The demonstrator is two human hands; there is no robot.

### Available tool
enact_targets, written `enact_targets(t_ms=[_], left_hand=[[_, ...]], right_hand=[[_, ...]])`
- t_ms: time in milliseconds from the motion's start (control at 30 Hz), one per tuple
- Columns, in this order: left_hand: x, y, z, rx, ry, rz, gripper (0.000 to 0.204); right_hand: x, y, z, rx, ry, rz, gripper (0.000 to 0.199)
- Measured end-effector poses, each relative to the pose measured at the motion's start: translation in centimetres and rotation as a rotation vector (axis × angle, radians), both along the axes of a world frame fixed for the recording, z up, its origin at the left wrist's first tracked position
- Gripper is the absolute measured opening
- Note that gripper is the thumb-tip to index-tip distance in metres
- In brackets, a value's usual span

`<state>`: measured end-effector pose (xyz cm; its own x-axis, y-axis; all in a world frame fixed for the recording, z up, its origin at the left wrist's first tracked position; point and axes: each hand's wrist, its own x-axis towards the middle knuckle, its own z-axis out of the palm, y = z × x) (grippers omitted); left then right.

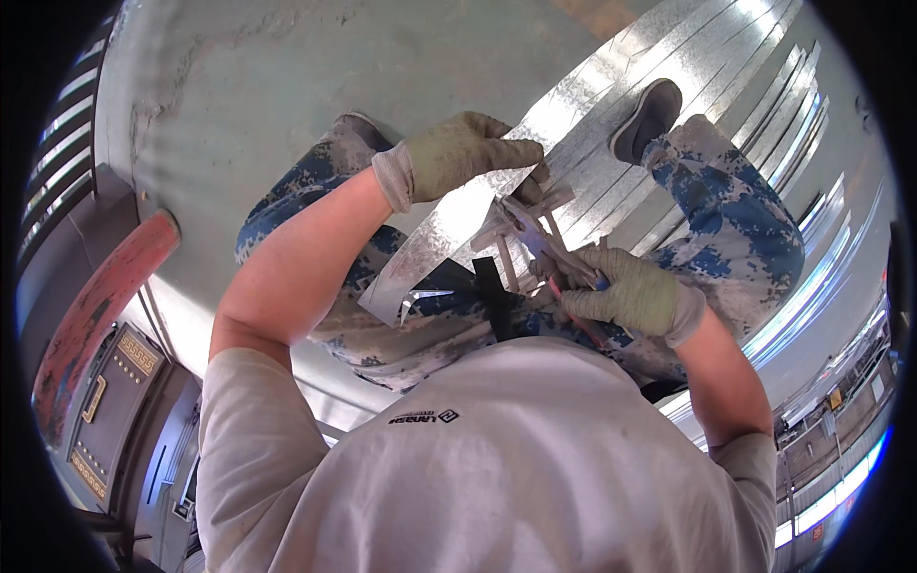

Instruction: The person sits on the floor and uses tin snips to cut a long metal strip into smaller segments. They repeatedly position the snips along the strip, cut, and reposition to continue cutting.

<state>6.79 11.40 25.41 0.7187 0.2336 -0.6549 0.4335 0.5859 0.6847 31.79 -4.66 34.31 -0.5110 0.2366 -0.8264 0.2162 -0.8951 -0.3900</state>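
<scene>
My left hand (470,156), in a dull green work glove, is closed on the edge of a shiny sheet metal strip (458,215), which slants down toward my lap. My gloved right hand (626,291) grips a plier-like hand tool (537,237) with a grey head and bits of blue and red at its handles. The tool's head points up and left, close to the strip; whether its jaws touch the metal I cannot tell. A small pale frame of crossed bars (504,250) sits beside and partly behind the tool. Black strips (478,285) lie across my lap.
Long bright metal strips (697,57) spread over the floor at the upper right, under my right shoe (646,121). More narrow strips (793,105) lie farther right. At left stand a worn red curved piece (105,315), a dark ornamented panel (117,406) and a railing (72,115).
</scene>
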Motion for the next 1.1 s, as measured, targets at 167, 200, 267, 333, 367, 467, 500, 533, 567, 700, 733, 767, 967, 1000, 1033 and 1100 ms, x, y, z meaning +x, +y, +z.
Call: enact_targets(t_ms=[167,200,267,333,367,467,500,533,567,700,733,767,967,1000,1033,1100], left_hand=[[0.0,0.1,0.2,-0.042,-0.018,0.039,0.044],[0.0,0.0,0.2,-0.011,0.002,0.031,0.044],[0.1,0.1,0.3,-0.130,0.002,0.073,0.044],[0.1,0.4,0.5,-0.159,-0.004,0.083,0.045],[0.0,0.4,0.7,-0.132,-0.007,0.074,0.045],[-0.1,0.3,0.4,-0.090,0.002,0.068,0.046],[-0.1,0.3,0.2,-0.083,0.008,0.070,0.046],[-0.2,0.3,0.2,-0.087,0.014,0.071,0.047],[-0.2,0.4,0.3,-0.093,0.022,0.070,0.047],[-0.1,0.6,0.8,-0.057,0.045,0.079,0.047],[0.0,0.6,0.8,-0.054,0.048,0.073,0.047],[0.0,0.6,0.7,-0.050,0.051,0.072,0.047],[-0.3,0.8,1.1,-0.076,0.022,0.109,0.048],[-0.3,0.8,1.1,-0.064,0.019,0.110,0.048],[-0.3,0.9,1.0,-0.023,0.076,0.067,0.049],[-0.3,1.0,0.9,0.049,0.175,-0.009,0.050]], right_hand=[[-0.3,-0.6,-0.4,-0.069,0.034,-0.114,0.025],[-0.6,-0.1,0.0,-0.102,0.004,-0.091,0.025],[-1.1,0.2,0.1,-0.064,-0.041,-0.062,0.025],[-1.3,0.3,0.4,-0.044,-0.076,-0.055,0.025],[-1.5,0.1,0.6,-0.046,-0.087,-0.061,0.025],[-1.8,-0.2,1.1,-0.029,-0.121,-0.116,0.023],[-2.0,-0.1,1.2,-0.019,-0.132,-0.139,0.022],[-2.1,0.3,1.3,-0.010,-0.152,-0.096,0.022],[-2.1,0.9,1.4,-0.003,-0.172,-0.055,0.022],[-1.9,-0.2,-0.1,0.293,-0.289,0.051,0.024],[-1.7,-0.6,-0.5,0.330,-0.303,0.077,0.028],[-1.6,-0.8,-0.7,0.369,-0.315,0.107,0.032],[-2.0,-0.4,1.3,0.127,-0.117,-0.131,0.066],[-2.1,-0.5,1.5,0.073,-0.076,-0.186,0.071],[-2.3,-0.5,1.7,0.075,-0.094,-0.200,0.073],[-2.9,-0.6,1.8,0.079,-0.129,-0.227,0.076]])
